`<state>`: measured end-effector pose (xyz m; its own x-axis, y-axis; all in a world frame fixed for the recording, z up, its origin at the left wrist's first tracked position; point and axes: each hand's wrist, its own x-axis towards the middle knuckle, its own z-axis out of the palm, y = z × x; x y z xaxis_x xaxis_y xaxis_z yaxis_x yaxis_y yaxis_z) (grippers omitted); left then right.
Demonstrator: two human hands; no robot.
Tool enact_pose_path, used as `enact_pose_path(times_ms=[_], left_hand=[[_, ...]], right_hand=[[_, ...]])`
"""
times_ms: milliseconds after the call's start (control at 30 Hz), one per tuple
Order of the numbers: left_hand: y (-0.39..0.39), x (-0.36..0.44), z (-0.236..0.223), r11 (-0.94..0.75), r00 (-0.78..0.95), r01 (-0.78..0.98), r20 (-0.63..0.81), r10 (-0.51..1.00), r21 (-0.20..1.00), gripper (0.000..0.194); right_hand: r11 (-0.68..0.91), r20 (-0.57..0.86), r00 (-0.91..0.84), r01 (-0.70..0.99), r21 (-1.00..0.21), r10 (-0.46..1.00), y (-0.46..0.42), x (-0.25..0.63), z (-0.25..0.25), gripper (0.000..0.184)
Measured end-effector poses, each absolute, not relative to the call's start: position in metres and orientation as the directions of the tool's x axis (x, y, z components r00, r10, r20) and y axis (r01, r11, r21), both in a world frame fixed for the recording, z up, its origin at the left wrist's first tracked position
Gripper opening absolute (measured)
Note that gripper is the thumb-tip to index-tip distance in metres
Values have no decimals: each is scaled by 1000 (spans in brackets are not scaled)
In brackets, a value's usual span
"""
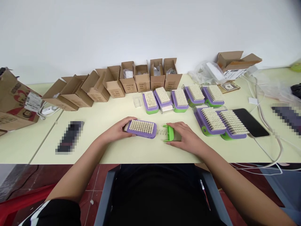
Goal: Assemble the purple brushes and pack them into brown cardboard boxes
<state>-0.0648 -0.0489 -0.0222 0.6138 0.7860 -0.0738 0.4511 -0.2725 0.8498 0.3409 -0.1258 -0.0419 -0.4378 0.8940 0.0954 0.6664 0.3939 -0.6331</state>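
My left hand (115, 130) grips the end of a purple brush (142, 128) with cream bristles facing up, lying on the pale table (70, 157). My right hand (185, 138) holds a green plastic end piece (171, 133) upright on the table. A small metal coil spring (161, 132) lies between the brush and the green piece, seemingly touching both. Part of a pale block (177, 136) shows under my right hand. The brush's underside is hidden.
Several assembled purple-and-green brushes (213, 122) stand to the right and ahead. Several cardboard boxes (113, 82) line the back edge. A black tablet (250, 122), a blurred phone (70, 137), white cables (265, 116) and a plastic bag (203, 72) lie around the table.
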Motion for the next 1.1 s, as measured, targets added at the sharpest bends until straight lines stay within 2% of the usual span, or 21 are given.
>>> enact_pose_path(times_ms=[333, 567, 1100], left_hand=[[-56, -43, -28, -326, 625, 398, 7, 781, 858, 73], [-60, -38, -33, -407, 629, 392, 83, 773, 825, 73], [-56, -46, -33, -429, 662, 407, 63, 747, 806, 75]], right_hand=[[420, 113, -448, 679, -602, 887, -118, 321, -42, 76], [404, 139, -415, 667, -626, 899, -115, 312, -51, 75], [348, 111, -381, 638, -687, 918, -116, 315, -52, 72]])
